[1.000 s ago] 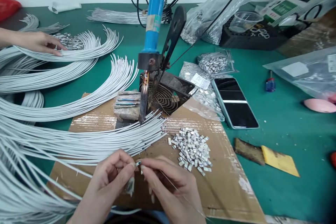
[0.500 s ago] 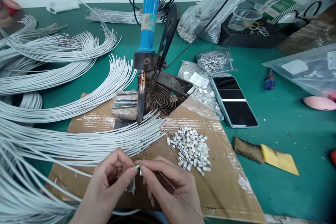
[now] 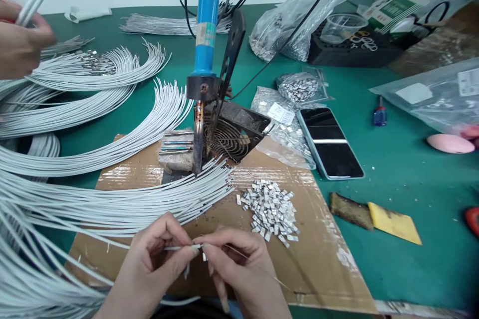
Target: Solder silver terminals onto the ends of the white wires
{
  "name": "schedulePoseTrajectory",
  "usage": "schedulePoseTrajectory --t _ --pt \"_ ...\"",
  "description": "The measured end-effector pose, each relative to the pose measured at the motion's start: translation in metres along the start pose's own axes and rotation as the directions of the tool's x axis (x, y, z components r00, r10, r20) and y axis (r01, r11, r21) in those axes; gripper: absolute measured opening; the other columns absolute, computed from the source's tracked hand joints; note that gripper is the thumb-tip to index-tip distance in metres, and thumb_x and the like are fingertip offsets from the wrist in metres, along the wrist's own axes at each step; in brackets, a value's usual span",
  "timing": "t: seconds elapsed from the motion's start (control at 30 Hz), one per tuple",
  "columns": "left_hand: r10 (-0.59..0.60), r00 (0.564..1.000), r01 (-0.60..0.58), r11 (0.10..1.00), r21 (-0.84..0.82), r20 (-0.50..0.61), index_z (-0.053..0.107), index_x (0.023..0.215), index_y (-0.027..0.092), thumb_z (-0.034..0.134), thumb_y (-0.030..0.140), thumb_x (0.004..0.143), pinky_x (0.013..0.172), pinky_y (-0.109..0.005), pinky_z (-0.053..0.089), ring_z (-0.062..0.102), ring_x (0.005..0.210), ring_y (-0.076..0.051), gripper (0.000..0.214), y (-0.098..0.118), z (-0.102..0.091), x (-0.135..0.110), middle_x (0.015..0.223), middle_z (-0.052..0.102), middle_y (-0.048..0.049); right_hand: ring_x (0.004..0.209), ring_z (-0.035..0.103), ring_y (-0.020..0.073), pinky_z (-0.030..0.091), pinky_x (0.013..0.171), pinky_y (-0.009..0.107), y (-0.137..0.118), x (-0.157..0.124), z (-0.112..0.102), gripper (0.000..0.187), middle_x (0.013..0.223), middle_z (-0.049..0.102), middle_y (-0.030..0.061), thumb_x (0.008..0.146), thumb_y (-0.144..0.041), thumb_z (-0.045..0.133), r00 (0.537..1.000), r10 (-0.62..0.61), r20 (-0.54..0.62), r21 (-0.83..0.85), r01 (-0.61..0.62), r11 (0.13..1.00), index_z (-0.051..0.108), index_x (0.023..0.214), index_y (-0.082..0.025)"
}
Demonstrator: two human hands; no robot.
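My left hand (image 3: 153, 261) pinches the end of a thin white wire (image 3: 175, 247) above the cardboard sheet (image 3: 325, 264). My right hand (image 3: 239, 269) meets it fingertip to fingertip, pinching a small metal terminal (image 3: 204, 256) at the wire's tip. A pile of loose metal terminals (image 3: 270, 211) lies just right of my hands. A fan of white wires (image 3: 123, 204) spreads in from the left. The blue-handled soldering iron (image 3: 204, 45) stands upright in its stand behind them.
Another person's hand (image 3: 20, 45) at the far left lifts a bundle of wires. A phone (image 3: 329, 142), bags of terminals (image 3: 299, 87), a small fan (image 3: 232, 134), a sponge (image 3: 374, 214) and a screwdriver (image 3: 379, 114) lie on the green table (image 3: 411, 184).
My fingers have shifted slightly, with the wire end now showing between them. The other person's hand has risen from the wires at the left, lifting a bundle.
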State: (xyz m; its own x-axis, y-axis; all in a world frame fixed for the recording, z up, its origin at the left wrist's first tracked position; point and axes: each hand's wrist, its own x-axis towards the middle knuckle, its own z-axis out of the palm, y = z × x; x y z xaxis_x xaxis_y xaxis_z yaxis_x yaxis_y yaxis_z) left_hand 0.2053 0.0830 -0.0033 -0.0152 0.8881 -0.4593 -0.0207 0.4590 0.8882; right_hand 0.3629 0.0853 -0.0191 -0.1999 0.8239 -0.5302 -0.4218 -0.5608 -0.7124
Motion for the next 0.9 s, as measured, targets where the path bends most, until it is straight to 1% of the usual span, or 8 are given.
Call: schedulePoseTrajectory --t 0.07,0.13,0.3,0.43,0.67,0.8,0.87,0.9 --pt "-0.007 1.0 0.007 1.0 0.028 0.023 0.063 0.067 0.017 0.086 0.041 0.076 0.055 -0.02 0.032 0.045 0.058 -0.011 0.034 0.001 -0.002 -0.001 0.061 0.057 0.0033 0.035 0.047 0.002 0.036 0.036 0.012 -0.004 -0.001 -0.002 0.044 0.053 0.061 -0.0007 0.061 -0.057 0.095 0.998 0.062 0.032 0.017 -0.062 0.998 0.084 0.07 -0.016" --pt "-0.034 0.998 0.031 0.999 0.041 0.059 0.062 0.067 0.017 0.083 0.045 0.079 0.053 -0.02 0.028 0.039 0.057 -0.011 0.037 0.003 -0.003 -0.002 0.06 0.052 0.0037 0.036 0.049 0.003 0.038 0.037 0.012 -0.01 -0.001 -0.003 0.04 0.052 0.06 -0.0004 0.061 -0.052 0.097 0.997 0.066 0.038 -0.079 -0.063 0.995 0.084 0.067 -0.015" --pt "-0.089 0.995 0.08 0.986 0.146 0.055 0.06 0.067 0.017 0.082 0.04 0.075 0.051 -0.02 0.024 0.036 0.056 -0.01 0.033 0.01 0.0 0.0 0.058 0.045 0.0064 0.044 0.052 0.0057 0.038 0.042 0.015 -0.02 -0.001 -0.009 0.012 0.058 0.061 -0.0004 0.079 -0.029 0.082 0.983 -0.158 0.092 -0.454 0.183 0.872 0.086 0.075 -0.018" --pt "-0.072 0.997 0.07 0.981 0.179 0.003 0.059 0.065 0.018 0.079 0.038 0.073 0.051 -0.02 0.023 0.034 0.052 -0.009 0.03 0.014 0.006 0.001 0.054 0.043 0.0075 0.048 0.053 0.0076 0.04 0.045 0.016 -0.021 -0.001 -0.011 0.016 0.059 0.062 0.0 0.086 -0.027 0.073 0.964 -0.207 0.167 -0.468 0.262 0.844 0.086 0.08 -0.019" --pt "0.025 0.991 0.001 0.979 0.202 -0.129 0.063 0.062 0.017 0.078 0.037 0.074 0.05 -0.02 0.026 0.039 0.05 -0.009 0.028 0.013 0.015 -0.007 0.051 0.047 0.0059 0.041 0.049 0.0065 0.037 0.039 0.015 -0.027 -0.008 0.0 0.013 0.053 0.057 -0.0022 0.078 -0.026 0.078 0.965 -0.263 0.01 -0.377 0.247 0.893 0.082 0.067 -0.02" --pt "0.014 0.988 0.003 0.994 0.106 -0.153 0.063 0.064 0.017 0.081 0.048 0.077 0.048 -0.019 0.028 0.039 0.048 -0.008 0.038 0.007 0.023 -0.01 0.05 0.049 0.0055 0.036 0.044 0.0057 0.035 0.035 0.015 -0.008 -0.009 0.011 0.02 0.05 0.056 -0.0026 0.077 -0.033 0.081 0.962 -0.225 -0.158 -0.244 0.182 0.952 0.077 0.065 -0.017" --pt "-0.025 0.99 0.026 1.0 0.005 -0.141 0.063 0.066 0.018 0.081 0.058 0.078 0.048 -0.018 0.032 0.042 0.048 -0.009 0.045 0.004 0.025 -0.01 0.051 0.054 0.0035 0.037 0.045 0.0067 0.036 0.036 0.016 0.009 -0.007 0.019 0.02 0.052 0.059 -0.002 0.082 -0.032 0.079 0.909 -0.346 -0.232 -0.233 0.294 0.927 0.076 0.069 -0.017" --pt "-0.034 0.99 0.029 0.999 -0.04 -0.134 0.064 0.067 0.017 0.08 0.061 0.078 0.049 -0.018 0.034 0.045 0.049 -0.009 0.048 0.003 0.026 -0.011 0.053 0.057 0.0022 0.04 0.048 0.0075 0.038 0.038 0.016 0.018 -0.005 0.022 0.015 0.055 0.061 -0.0018 0.084 -0.025 0.078 0.832 -0.495 -0.251 -0.289 0.423 0.859 0.076 0.071 -0.018"
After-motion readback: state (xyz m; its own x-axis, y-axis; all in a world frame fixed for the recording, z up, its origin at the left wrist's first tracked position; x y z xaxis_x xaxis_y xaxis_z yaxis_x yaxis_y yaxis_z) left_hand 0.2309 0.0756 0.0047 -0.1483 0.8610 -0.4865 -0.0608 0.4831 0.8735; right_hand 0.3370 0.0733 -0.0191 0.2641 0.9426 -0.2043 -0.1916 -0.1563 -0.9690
